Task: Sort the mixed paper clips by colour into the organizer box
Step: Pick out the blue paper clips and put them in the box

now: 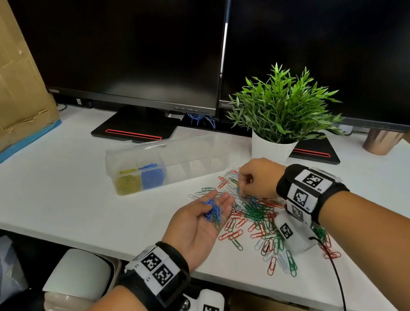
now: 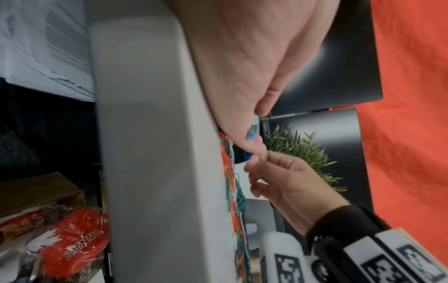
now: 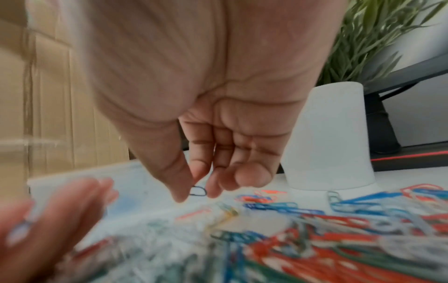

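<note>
"ThinkVision" — monitor bezel [image 2: 265, 126]; "CANTALIE" — red packet [image 2: 80, 247]

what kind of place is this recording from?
Most likely an office desk. Two dark monitors stand side by side on a white desk, with a small potted plant in front and a stack of printed papers below the desk. A cardboard box sits at the left.

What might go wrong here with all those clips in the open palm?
The blue clips lie loose on the flat left hand, so tilting it might spill them back into the mixed pile. The right hand pinches one blue clip; tangled neighbours might lift with it.
</note>
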